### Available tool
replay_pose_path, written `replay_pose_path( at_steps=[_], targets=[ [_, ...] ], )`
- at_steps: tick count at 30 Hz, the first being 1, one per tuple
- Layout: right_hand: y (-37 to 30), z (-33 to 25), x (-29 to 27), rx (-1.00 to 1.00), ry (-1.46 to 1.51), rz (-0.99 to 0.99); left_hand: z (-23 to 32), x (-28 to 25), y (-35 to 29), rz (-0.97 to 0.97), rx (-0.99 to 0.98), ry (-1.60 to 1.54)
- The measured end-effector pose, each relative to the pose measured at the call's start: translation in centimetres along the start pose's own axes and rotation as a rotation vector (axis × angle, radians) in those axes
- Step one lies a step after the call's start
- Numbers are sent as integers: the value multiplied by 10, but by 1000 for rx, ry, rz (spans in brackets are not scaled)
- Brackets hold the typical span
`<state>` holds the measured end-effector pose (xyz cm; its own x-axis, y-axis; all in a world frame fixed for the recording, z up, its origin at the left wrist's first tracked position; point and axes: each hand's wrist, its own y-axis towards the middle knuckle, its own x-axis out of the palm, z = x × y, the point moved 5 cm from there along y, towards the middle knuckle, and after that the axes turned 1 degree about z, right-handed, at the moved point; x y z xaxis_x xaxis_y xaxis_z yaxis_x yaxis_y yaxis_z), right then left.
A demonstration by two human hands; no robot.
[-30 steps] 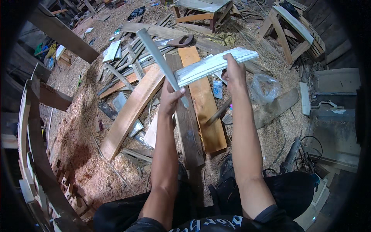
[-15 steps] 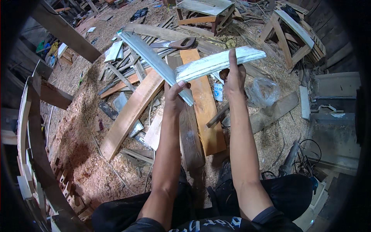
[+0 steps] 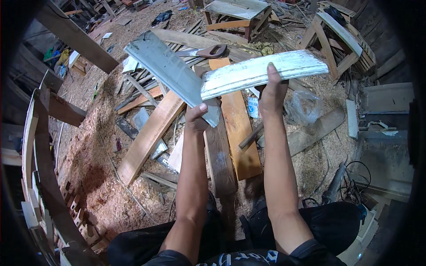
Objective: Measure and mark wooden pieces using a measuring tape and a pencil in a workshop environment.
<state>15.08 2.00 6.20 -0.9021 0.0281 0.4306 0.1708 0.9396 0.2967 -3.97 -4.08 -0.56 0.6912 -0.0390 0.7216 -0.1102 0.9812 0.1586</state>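
My left hand [image 3: 195, 119] is closed around the lower end of a pale grey moulding board [image 3: 166, 68], thumb on its face, the board slanting up to the left. Gripped in my right hand [image 3: 272, 95] is a shorter white moulding board [image 3: 259, 70] with scuffed paint and a grooved edge; the thumb lies over its face and the other fingers are behind it. The white board's left end meets or overlaps the grey one just above my left hand, forming a wide V. Whether they touch I cannot tell.
Below the boards lie an orange-brown plank [image 3: 242, 137], a light plank [image 3: 151, 137] and a handsaw [image 3: 213, 51] on scrap wood. Wood shavings cover the floor. A clear plastic bag [image 3: 305, 107] is to the right; a low wooden table [image 3: 237, 9] stands at the back. A curved wooden frame [image 3: 42, 146] is at left.
Both boards have been tilted so that their broad faces show more. The white board has shifted a little to the right and its near edge lower; both hands keep their grip.
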Motion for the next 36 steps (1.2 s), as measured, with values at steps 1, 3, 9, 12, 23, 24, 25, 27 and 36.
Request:
replay_pose_path(
  at_steps=[1, 3, 9, 12, 23, 24, 25, 27, 36],
  targets=[
    [1, -3, -1, 6, 19, 50, 1, 0, 1, -7, -2, -10],
    [5, -7, -7, -12, 3, 43, 2, 1, 3, -15, -2, -20],
    [9, -18, -14, -93, -74, 72, 12, 25, 8, -90, 109, -104],
    [5, -19, -5, -79, -50, 22, 19, 25, 9, -77, 149, -90],
    [-2, -5, 4, -81, -34, -8, 15, 21, 5, -22, 43, 243],
    [-1, 0, 0, -75, -56, 7, 16, 20, 6, -22, 44, 243],
    [-1, 4, -3, -70, -80, 23, 17, 19, 6, -16, 39, 267],
    [0, 10, -9, -76, -98, 53, 18, 18, 6, -10, 36, 291],
    [-8, 13, -7, 82, 114, 110, 28, 15, 11, -13, 30, 536]
  ],
)
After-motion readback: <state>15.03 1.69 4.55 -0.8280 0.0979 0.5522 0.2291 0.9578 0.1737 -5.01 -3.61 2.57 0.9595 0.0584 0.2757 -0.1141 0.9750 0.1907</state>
